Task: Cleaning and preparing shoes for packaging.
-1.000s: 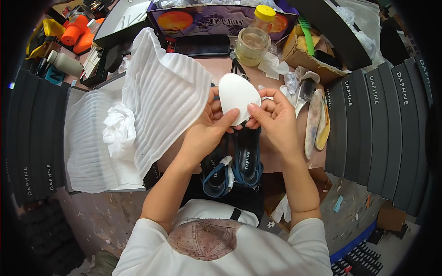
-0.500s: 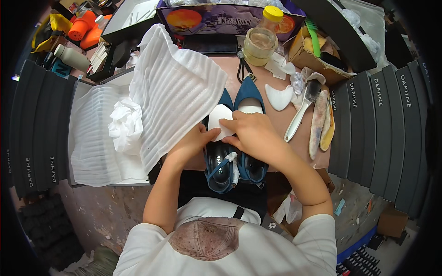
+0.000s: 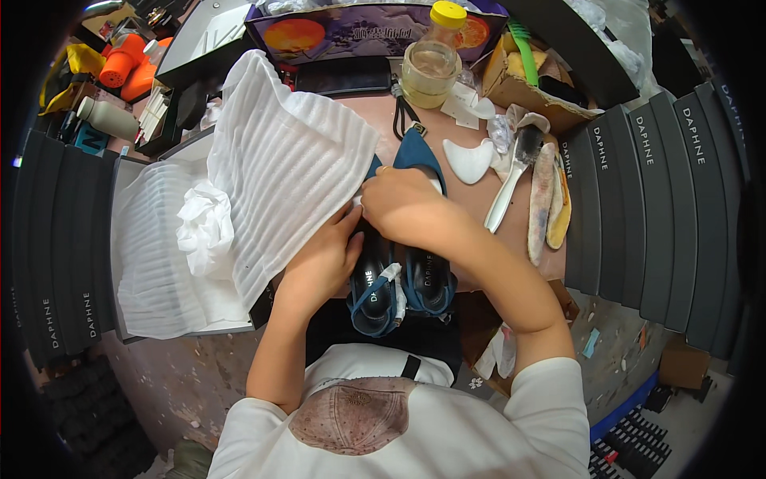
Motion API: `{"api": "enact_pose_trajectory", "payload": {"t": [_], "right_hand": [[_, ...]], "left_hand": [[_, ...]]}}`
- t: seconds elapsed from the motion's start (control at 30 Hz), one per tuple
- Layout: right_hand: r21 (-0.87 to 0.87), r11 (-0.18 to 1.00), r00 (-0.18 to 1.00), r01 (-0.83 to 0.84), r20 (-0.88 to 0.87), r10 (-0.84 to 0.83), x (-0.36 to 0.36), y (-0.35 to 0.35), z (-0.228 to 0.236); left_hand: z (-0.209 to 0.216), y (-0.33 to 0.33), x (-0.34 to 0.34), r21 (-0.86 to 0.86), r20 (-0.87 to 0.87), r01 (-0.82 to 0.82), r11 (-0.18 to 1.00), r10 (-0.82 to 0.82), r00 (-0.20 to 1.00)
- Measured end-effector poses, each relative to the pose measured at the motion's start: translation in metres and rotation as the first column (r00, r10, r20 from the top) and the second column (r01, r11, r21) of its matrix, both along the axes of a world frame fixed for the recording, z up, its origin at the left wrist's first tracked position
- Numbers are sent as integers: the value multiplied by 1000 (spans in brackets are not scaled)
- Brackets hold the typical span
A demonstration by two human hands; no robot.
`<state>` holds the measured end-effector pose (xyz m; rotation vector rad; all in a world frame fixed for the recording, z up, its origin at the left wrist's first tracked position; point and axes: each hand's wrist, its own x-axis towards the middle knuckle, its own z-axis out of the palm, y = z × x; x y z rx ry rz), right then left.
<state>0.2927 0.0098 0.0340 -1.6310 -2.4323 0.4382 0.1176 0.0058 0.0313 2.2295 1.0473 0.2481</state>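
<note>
Two blue pointed slingback shoes lie side by side, toes away from me: the left shoe [image 3: 373, 291] and the right shoe [image 3: 428, 281]. My left hand [image 3: 331, 243] grips the left shoe's side near its opening, thumb over the inner edge. My right hand [image 3: 403, 201] bends over the front of the same shoe, fingers closed on a white shoe insert at its toe opening. Only a sliver of that insert shows between the hands; the right fingertips are hidden. A matching white insert [image 3: 469, 161] lies on the table beyond the right shoe.
An open shoebox [image 3: 121, 315] with white foam wrap [image 3: 295, 136] and crumpled paper [image 3: 205, 227] stands left. A yellow-capped bottle [image 3: 431, 72], white-handled brush [image 3: 507, 191] and stained pads [image 3: 542, 203] lie around. Stacked dark shoeboxes [image 3: 650, 207] flank the table.
The white insert has gone from above the left shoe down to its toe opening, mostly out of sight. Both hands have moved forward and closer together. The whole view has shifted slightly.
</note>
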Motion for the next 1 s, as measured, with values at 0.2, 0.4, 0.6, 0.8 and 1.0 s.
{"api": "enact_pose_trajectory", "payload": {"t": [0.2, 0.4, 0.6, 0.8, 1.0], "right_hand": [[188, 868, 885, 460, -9, -466, 100, -18, -1], [375, 894, 819, 247, 412, -400, 110, -15, -34], [182, 888, 905, 423, -127, -405, 95, -33, 10], [94, 979, 935, 182, -324, -143, 59, -33, -9], [405, 911, 995, 71, -93, -36, 52, -17, -42]], "left_hand": [[10, 3, 11, -35, 273, -25, 999, 33, 961], [10, 12, 26, -46, 256, -60, 997, 69, 964], [-13, 8, 7, -76, 341, -230, 970, 242, 908], [-17, 8, 15, -40, 357, -284, 958, 279, 891], [13, 4, 25, -62, 342, -100, 993, 115, 933]]}}
